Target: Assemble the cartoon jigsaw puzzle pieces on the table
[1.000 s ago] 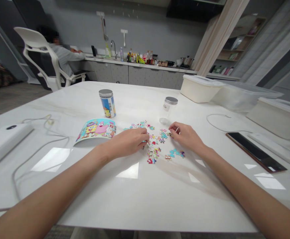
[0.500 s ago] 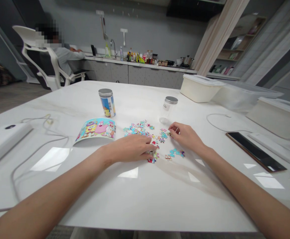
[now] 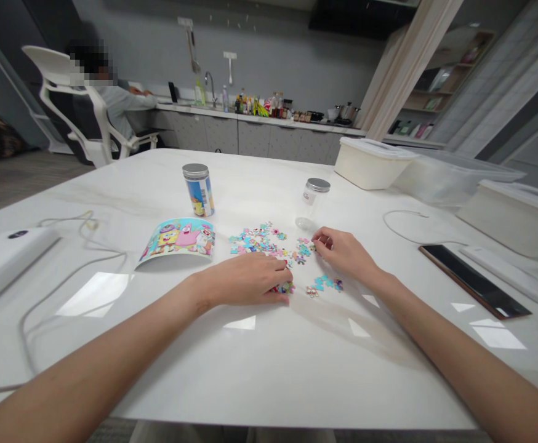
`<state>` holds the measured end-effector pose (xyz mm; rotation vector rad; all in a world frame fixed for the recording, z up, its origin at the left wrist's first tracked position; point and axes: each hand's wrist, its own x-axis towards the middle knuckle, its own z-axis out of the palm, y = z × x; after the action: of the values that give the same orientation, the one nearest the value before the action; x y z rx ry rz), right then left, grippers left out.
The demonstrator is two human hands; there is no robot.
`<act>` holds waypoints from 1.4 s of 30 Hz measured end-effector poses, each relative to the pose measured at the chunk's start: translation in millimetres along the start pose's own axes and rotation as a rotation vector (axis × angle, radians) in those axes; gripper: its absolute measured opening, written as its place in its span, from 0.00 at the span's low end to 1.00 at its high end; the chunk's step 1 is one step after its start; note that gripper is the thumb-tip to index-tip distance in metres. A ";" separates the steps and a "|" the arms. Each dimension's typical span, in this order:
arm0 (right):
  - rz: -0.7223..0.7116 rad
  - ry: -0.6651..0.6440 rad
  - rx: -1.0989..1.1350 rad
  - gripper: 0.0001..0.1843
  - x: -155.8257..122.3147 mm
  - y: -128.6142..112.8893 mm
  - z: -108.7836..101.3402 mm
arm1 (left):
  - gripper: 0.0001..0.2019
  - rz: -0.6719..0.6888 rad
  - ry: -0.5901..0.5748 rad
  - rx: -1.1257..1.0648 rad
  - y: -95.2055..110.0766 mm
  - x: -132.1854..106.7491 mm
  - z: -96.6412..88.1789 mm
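Observation:
Colourful jigsaw puzzle pieces (image 3: 255,239) lie spread on the white table in front of me. My left hand (image 3: 255,280) curves over a small cluster of puzzle pieces (image 3: 290,287), its thumb at the near side and its fingers across the top. Much of that cluster is hidden beneath it. My right hand (image 3: 340,251) rests on the table with thumb and forefinger pinched at a puzzle piece (image 3: 313,246), which is mostly covered. Between my hands is another group of pieces (image 3: 303,249), and a joined strip of pieces (image 3: 327,283) sits nearer me.
A curved picture card (image 3: 179,239) stands left of the pieces. Behind are a printed jar (image 3: 199,191) and a clear lidded jar (image 3: 314,200). A phone (image 3: 474,280) and storage boxes (image 3: 373,163) are rightward; cables (image 3: 75,264) trail leftward. A person (image 3: 119,104) sits beyond.
My left hand has shifted slightly towards me, its thumb now lower and its fingers covering more of the small cluster. My right hand has barely moved.

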<state>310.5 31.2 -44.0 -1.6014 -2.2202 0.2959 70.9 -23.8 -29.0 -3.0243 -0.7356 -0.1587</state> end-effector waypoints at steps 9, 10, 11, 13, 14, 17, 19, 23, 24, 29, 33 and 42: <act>0.001 -0.016 -0.007 0.09 -0.9 -0.6 -0.8 | 0.07 0.008 0.051 0.028 -1.2 -1.4 1.8; 0.002 -0.016 -0.007 0.09 -1.0 -0.6 -0.8 | 0.07 0.015 0.058 0.039 -1.4 -1.7 2.0; 0.001 -0.016 -0.009 0.09 -1.1 -0.5 -0.8 | 0.07 0.023 0.062 0.050 -1.6 -1.8 2.4; 0.000 -0.018 -0.013 0.09 -1.1 -0.3 -0.6 | 0.08 0.040 0.063 0.071 -1.4 -1.6 3.1; 0.000 -0.019 -0.015 0.09 -1.0 -0.2 -0.6 | 0.08 0.047 0.060 0.081 -1.1 -1.3 3.4; -0.001 -0.019 -0.020 0.09 -1.0 -0.5 -0.3 | 0.10 0.056 0.064 0.106 0.4 0.2 4.0; -0.003 -0.018 -0.022 0.10 -1.1 -1.1 -0.4 | 0.11 0.060 0.079 0.111 2.3 1.4 4.1; 0.004 -0.028 -0.030 0.10 -1.9 -2.8 -0.9 | 0.14 0.094 0.111 0.073 8.6 3.5 5.0; 0.006 -0.029 -0.032 0.10 -2.1 -3.1 -1.0 | 0.14 0.110 0.109 0.055 10.4 3.9 5.4; 0.003 -0.032 -0.040 0.11 -2.3 -3.5 -1.0 | 0.14 0.140 0.090 -0.011 15.8 6.1 6.5; -0.004 -0.037 -0.048 0.11 -1.9 -2.6 -0.8 | 0.12 0.125 0.097 -0.049 15.3 6.9 6.2; -0.006 -0.028 -0.016 0.10 -0.7 0.0 -2.5 | 0.07 0.142 0.112 -0.041 13.0 6.6 6.5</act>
<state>311.8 30.4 -41.9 -1.6084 -2.2525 0.3013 83.3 -32.0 -34.9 -3.0612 -0.5143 -0.3395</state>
